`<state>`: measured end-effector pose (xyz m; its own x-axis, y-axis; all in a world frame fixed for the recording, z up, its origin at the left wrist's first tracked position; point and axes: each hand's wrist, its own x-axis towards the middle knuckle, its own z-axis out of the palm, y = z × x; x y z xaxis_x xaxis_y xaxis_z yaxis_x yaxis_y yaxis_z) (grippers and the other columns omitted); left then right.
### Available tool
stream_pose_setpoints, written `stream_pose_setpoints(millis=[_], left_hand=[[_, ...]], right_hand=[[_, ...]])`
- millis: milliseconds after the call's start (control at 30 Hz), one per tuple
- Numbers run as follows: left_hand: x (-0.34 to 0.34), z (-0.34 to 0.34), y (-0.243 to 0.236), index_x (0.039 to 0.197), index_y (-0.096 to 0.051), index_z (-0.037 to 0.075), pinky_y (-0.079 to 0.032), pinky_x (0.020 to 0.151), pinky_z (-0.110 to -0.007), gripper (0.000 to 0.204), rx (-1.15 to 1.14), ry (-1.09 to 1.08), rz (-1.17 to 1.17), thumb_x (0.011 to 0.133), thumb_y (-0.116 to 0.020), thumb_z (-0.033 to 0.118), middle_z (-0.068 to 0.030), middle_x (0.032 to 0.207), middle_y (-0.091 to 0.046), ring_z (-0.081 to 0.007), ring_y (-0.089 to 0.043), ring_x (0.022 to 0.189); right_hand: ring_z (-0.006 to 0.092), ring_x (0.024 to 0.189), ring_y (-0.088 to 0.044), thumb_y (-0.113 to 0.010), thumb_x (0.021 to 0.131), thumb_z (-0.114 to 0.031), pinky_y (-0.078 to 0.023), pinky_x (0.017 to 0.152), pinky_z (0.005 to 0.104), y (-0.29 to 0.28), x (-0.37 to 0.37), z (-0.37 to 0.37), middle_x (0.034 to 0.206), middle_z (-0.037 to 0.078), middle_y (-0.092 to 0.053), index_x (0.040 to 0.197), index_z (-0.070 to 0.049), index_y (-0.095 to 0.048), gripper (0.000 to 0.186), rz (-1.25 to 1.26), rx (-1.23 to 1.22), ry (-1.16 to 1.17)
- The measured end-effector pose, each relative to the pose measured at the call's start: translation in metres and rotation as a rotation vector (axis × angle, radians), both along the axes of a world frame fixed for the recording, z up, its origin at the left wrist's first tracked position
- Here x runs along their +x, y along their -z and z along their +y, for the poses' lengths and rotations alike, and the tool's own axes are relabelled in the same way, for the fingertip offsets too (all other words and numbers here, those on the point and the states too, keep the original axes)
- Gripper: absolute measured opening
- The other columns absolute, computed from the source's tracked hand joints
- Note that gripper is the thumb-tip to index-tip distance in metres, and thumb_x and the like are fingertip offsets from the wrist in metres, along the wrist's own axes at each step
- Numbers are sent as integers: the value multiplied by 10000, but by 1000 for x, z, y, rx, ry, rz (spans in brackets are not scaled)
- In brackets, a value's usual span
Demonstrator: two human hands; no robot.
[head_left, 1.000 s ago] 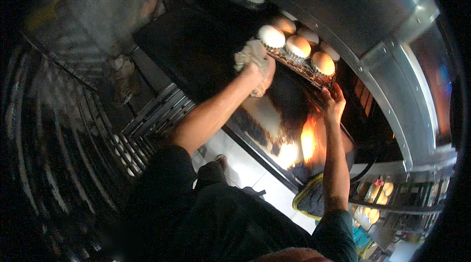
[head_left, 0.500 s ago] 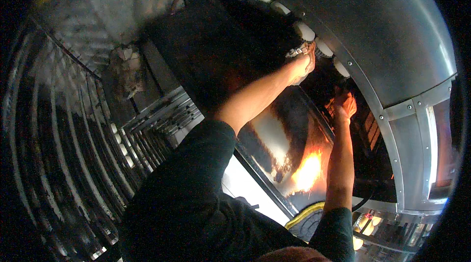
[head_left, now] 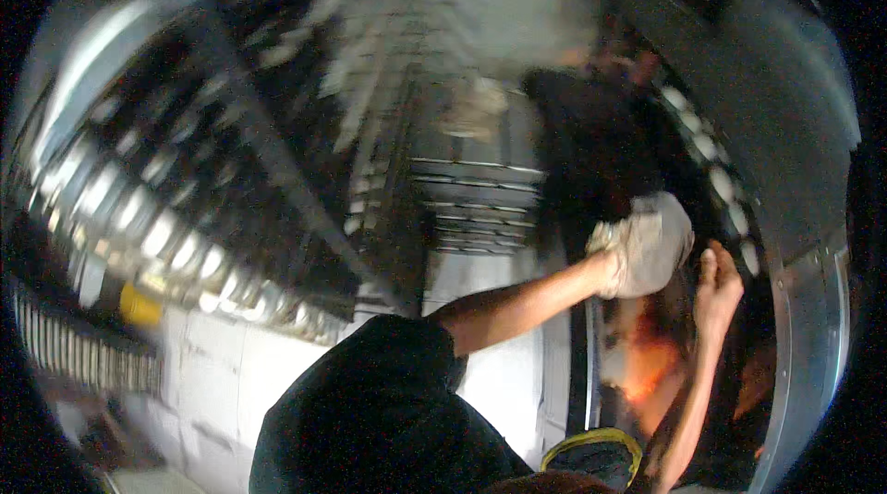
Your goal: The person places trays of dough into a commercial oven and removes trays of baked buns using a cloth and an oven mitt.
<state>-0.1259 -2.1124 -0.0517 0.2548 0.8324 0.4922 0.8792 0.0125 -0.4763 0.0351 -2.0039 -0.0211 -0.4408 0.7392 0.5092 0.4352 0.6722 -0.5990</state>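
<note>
My left hand point(head_left: 605, 270) is at a pale grey, round pad-like piece point(head_left: 663, 240), with crumpled beige cloth around the fingers, which are mostly hidden. The pad is held up over a dark opening with an orange glow point(head_left: 647, 360). To its right, my right hand point(head_left: 719, 283) is raised, thumb and loosely bent fingers upward, with nothing visible in it. Beyond both hands, a row of white rounded lumps point(head_left: 711, 154) runs along the inner edge of a curved metal housing point(head_left: 813, 207). Motion blur softens the view.
Slatted metal racks point(head_left: 277, 180) with blurred pale items stand on the left. Near my body is a dark round container with a yellow rim point(head_left: 636, 446). White floor point(head_left: 231, 365) shows between the racks and the housing. A yellow object point(head_left: 140, 304) is at the far left.
The view has swung left. My left hand has come back from the row of white lumps, and the round pad now shows at it. My right hand is raised out of the dark opening.
</note>
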Motion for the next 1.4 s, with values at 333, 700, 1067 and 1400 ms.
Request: stream_pose_setpoints(millis=[333,700,1067,1400], left_hand=[[36,-343,-3,975,-659,33,-498,748,-395,258,209,-481,-529,790,-549,177,-100,927,-662,-265,-634,795],[-4,-629,-116,1243,-526,83,-458,943,-438,547,999,-56,-1334,863,-595,471,-105,1187,-559,-253,-538,1108],[-43,-756,-141,1294,-471,72,-422,987,-423,567,962,589,-1889,882,-534,456,-103,1252,-523,-227,-514,1146],[134,-871,-10,1338,-423,44,-394,1018,-412,573,791,538,-2321,898,-485,407,-120,1304,-501,-209,-499,1179]], right_hand=[[264,929,-634,-514,957,-456,-510,830,364,-161,-146,-385,1138,222,-605,1308,112,-420,675,480,-788,-1530],[405,1047,-573,-333,954,-57,-525,951,496,-202,-170,-510,1140,286,-517,1169,160,-406,314,841,-1014,-1262],[389,1062,-587,-469,939,-100,-477,996,549,-167,-2,-591,1085,283,-577,926,114,-521,221,1016,-978,-1199],[384,1067,-609,-468,932,-73,-526,931,528,-123,189,-648,1145,331,-574,1114,151,-510,292,1085,-1125,-1298]])
